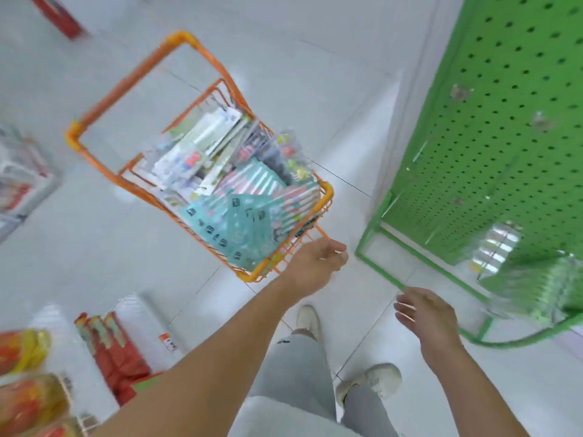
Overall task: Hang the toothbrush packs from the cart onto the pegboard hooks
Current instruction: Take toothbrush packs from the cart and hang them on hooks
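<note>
Orange cart (326,192) on the floor (94,247), full of toothbrush packs (239,222). Left hand (315,266) at the cart's near corner, fingers loosely curled, holding nothing. Right hand (426,316) open, empty, near the green pegboard (504,121). Some packs (498,247) already hang low on the pegboard.

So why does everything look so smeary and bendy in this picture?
In the head view, motion blur smears the toothbrush packs in the orange cart, the snack bags at lower left and the packs already on the green pegboard. The wide lens makes the pegboard lean. Lighting is bright and even, with soft shadows.
</note>
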